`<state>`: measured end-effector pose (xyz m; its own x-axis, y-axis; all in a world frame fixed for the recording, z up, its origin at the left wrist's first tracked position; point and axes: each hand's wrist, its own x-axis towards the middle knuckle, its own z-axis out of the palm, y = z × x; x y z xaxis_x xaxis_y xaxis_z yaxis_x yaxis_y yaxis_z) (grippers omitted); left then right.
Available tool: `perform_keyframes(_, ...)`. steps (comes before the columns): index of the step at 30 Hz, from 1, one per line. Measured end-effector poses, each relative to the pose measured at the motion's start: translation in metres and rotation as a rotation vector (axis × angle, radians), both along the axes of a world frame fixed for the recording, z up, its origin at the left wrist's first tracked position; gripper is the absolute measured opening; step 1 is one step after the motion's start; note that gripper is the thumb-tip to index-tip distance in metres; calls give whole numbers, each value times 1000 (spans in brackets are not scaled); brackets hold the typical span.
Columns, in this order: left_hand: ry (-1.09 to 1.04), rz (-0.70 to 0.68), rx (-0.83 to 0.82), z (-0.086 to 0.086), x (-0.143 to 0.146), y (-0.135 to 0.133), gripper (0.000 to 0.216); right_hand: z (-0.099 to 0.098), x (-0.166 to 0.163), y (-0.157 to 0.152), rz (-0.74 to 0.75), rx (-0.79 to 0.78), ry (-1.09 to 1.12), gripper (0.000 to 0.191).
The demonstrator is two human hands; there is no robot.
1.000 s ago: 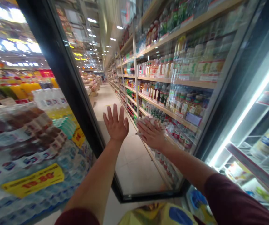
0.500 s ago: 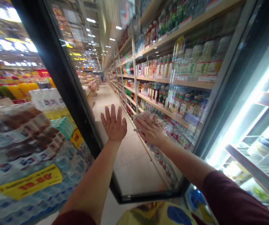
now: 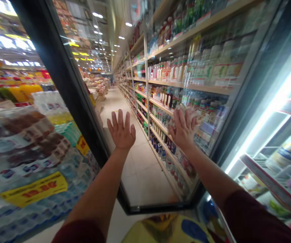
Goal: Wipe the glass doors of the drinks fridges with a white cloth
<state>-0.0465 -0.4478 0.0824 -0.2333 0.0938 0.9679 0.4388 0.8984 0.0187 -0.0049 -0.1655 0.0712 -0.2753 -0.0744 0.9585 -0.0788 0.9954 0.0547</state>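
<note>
A glass door (image 3: 137,189) with a dark frame stands ajar in front of me. My left hand (image 3: 121,131) lies flat against the glass with its fingers spread and nothing in it. Farther right, my right hand (image 3: 183,131) presses a crumpled, pale cloth (image 3: 194,116) to the pane. The cloth pokes out around the fingers and is partly covered by them. Bottles on shelves show through or reflect in the glass behind both hands.
To the right is the lit refrigerator with a wire shelf (image 3: 267,182) and packaged goods. Stacked packs of bottled drinks (image 3: 24,152), bearing a yellow price sign (image 3: 36,189), stand to the left. The door's frame (image 3: 56,77) slants between them and me.
My right hand has slid with the cloth to the right and slightly up across the glass. My left hand stays spread on the pane in nearly the same place.
</note>
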Motion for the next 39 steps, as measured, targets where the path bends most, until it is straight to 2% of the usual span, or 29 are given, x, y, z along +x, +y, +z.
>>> perform_keyframes(2, 6, 2, 8, 0, -1, 0, 57, 26, -2, 16, -52, -94, 27, 68)
perform_keyframes(4, 17, 6, 14, -1, -1, 0, 56, 33, -2, 28, -85, -165, 44, 71)
perform_keyframes(6, 31, 13, 6, -1, -1, 0, 56, 13, 0, 33, -97, -197, 37, 71)
perform_keyframes(10, 73, 14, -16, -1, 0, 0, 56, -52, 5, 38, -79, -241, -17, 71)
perform_keyframes(12, 65, 9, -7, -1, 0, 0, 56, -57, 6, 46, -67, -273, -24, 71)
perform_keyframes(13, 55, 7, -2, -1, 1, 0, 56, -49, 6, 52, -58, -299, -9, 72)
perform_keyframes(17, 19, 0, 15, 0, 1, 0, 56, 4, 5, 85, -44, -412, 85, 75)
perform_keyframes(18, 13, -3, 16, 0, 1, 0, 56, 11, 5, 91, -46, -428, 98, 74)
perform_keyframes(20, 20, -2, 17, 0, 2, 1, 56, 7, 7, 98, -47, -454, 114, 73)
perform_keyframes(23, 76, 9, 1, -1, 5, 2, 54, -19, 10, 100, -38, -463, 118, 75)
perform_keyframes(25, 93, 16, 2, -2, 7, 2, 54, -23, 9, 103, -37, -455, 125, 75)
perform_keyframes(27, 98, 21, 6, -2, 8, 2, 54, -3, 8, 107, -41, -455, 153, 75)
perform_keyframes(31, 121, 27, -17, -2, 9, 2, 54, 69, 6, 104, -20, -475, 160, 73)
perform_keyframes(33, 126, 30, -20, -2, 9, 2, 54, 85, 6, 91, -29, -474, 133, 72)
perform_keyframes(34, 124, 32, -19, -2, 9, 2, 54, 84, 7, 82, -33, -453, 114, 72)
perform_keyframes(39, 70, 6, 19, -3, 9, 4, 54, 52, 6, 41, -44, -284, 38, 74)
